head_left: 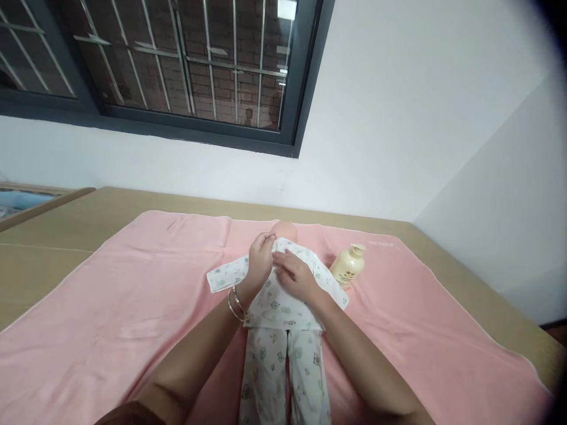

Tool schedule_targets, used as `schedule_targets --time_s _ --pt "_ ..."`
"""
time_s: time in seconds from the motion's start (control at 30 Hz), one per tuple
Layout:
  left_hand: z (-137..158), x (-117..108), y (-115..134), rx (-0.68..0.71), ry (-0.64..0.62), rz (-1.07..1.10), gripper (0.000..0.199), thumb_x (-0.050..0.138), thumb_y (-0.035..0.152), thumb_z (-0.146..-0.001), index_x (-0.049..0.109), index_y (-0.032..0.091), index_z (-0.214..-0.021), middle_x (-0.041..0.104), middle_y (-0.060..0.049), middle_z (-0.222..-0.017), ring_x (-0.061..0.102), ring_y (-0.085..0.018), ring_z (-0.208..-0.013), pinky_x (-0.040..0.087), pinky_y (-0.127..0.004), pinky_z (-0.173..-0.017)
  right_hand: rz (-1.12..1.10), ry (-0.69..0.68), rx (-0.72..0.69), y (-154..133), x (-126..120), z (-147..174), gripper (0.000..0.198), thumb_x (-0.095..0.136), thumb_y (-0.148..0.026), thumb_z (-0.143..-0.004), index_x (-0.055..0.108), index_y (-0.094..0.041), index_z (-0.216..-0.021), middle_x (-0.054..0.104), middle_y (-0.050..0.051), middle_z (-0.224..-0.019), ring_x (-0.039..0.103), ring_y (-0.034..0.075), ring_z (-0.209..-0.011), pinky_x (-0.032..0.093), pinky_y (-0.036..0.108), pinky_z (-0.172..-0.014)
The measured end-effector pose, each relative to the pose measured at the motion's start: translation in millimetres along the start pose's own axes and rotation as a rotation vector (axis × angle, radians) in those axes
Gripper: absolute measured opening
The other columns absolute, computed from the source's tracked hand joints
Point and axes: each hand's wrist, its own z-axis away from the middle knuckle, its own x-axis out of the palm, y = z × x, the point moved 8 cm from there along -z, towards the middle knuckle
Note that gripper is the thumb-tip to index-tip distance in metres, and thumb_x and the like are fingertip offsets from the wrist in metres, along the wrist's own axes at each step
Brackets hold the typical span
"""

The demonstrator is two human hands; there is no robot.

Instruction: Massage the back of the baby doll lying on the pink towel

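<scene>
One shirt (pixel 283 308) lies under the right hand (pixel 296 273), fingers loose, and left hand (pixel 260 255), grasp unclear, a bottle (pixel 348 267) at their three o'clock.

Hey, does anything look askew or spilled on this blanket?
No spill shows. The patterned top looks uneven: its picture-left sleeve juts nearly sideways, while its picture-right sleeve slopes downward. The pink blanket also has creases.
</scene>
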Motion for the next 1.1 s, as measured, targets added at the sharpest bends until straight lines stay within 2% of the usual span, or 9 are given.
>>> schedule_targets --time_s 0.13,0.23,0.33,0.4,0.53,0.7,0.87,0.97,1.1 --pt "0.4 7.2 -22.8 0.076 -0.034 -0.114 0.023 0.046 0.034 -0.088 0.063 0.019 -0.087 0.068 -0.004 -0.094 0.061 -0.018 -0.093 0.047 -0.032 -0.086 0.125 -0.147 0.064 27.5 5.4 5.5 0.034 0.044 -0.026 -0.096 0.063 -0.022 -0.124 0.053 0.008 -0.139 0.041 0.022 -0.136 0.022 0.053 -0.117" --pt "4.6 16.4 -30.4 0.129 -0.112 -0.126 0.023 0.046 0.035 -0.09 0.063 0.02 -0.087 0.068 -0.004 -0.095 0.062 -0.018 -0.095 0.047 -0.031 -0.087 0.246 -0.1 0.166 35.7 8.2 20.6 0.041 0.036 -0.026 -0.099 0.054 -0.02 -0.136 0.04 0.008 -0.149 0.028 0.023 -0.143 0.022 0.054 -0.117" --pt "7.4 15.9 -35.9 0.162 -0.085 -0.187 0.025 0.043 0.036 -0.093 0.063 0.021 -0.092 0.068 -0.004 -0.1 0.061 -0.019 -0.098 0.046 -0.032 -0.09 0.387 -0.03 0.25 22.3 12.1 40.8 0.048 0.034 -0.023 -0.098 0.043 -0.009 -0.144 0.03 0.014 -0.154 0.018 0.028 -0.146 0.023 0.055 -0.117" --pt "8.3 12.4 -39.2 0.181 -0.037 -0.22 0.028 0.039 0.036 -0.095 0.063 0.02 -0.096 0.067 -0.005 -0.103 0.06 -0.019 -0.102 0.045 -0.034 -0.093 0.423 -0.053 0.198 4.7 18.0 48.4 0.049 0.035 -0.018 -0.096 0.044 -0.007 -0.142 0.031 0.014 -0.154 0.014 0.029 -0.147 0.021 0.055 -0.117" --pt "9.9 11.0 -45.2 0.194 -0.02 -0.261 0.031 0.035 0.036 -0.096 0.062 0.02 -0.098 0.067 -0.006 -0.106 0.06 -0.019 -0.102 0.045 -0.035 -0.095 0.384 -0.092 0.095 -2.6 17.3 41.3 0.046 0.035 -0.011 -0.091 0.056 -0.015 -0.132 0.046 0.006 -0.145 0.027 0.024 -0.143 0.014 0.052 -0.12" --pt "11.5 13.6 -44.1 0.221 -0.046 -0.357 0.029 0.037 0.034 -0.095 0.062 0.02 -0.093 0.067 -0.006 -0.098 0.061 -0.02 -0.095 0.047 -0.037 -0.091 0.361 -0.11 0.228 40.5 5.0 11.6 0.041 0.038 -0.024 -0.097 0.053 -0.015 -0.135 0.047 0.008 -0.145 0.037 0.022 -0.138 0.022 0.045 -0.118" --pt "10.1 13.5 -49.3 0.206 -0.016 -0.509 0.033 0.04 0.012 -0.083 0.058 0.017 -0.11 0.064 -0.01 -0.116 0.057 -0.023 -0.112 0.044 -0.043 -0.103 0.636 0.034 0.485 52.0 -12.6 14.1 0.039 0.04 -0.03 -0.096 0.059 -0.009 -0.124 0.06 0.017 -0.127 0.054 0.028 -0.119 0.04 0.038 -0.1" --pt "10.3 15.7 -48.1 0.287 -0.011 -0.582 0.04 0.037 0.007 -0.08 0.057 0.015 -0.113 0.062 -0.012 -0.117 0.055 -0.023 -0.114 0.044 -0.043 -0.105 0.707 0.044 0.466 42.5 -10.0 22.1 0.035 0.036 -0.032 -0.098 0.065 -0.015 -0.11 0.067 0.012 -0.113 0.059 0.026 -0.107 0.042 0.034 -0.092" --pt "11.1 21.8 -46.0 0.404 -0.091 -0.735 0.033 0.041 0.012 -0.082 0.057 0.014 -0.111 0.062 -0.012 -0.114 0.055 -0.025 -0.112 0.039 -0.049 -0.109 0.667 0.059 0.433 44.6 -10.8 23.0 0.034 0.041 -0.034 -0.097 0.062 -0.016 -0.117 0.063 0.011 -0.123 0.053 0.024 -0.118 0.038 0.033 -0.099"
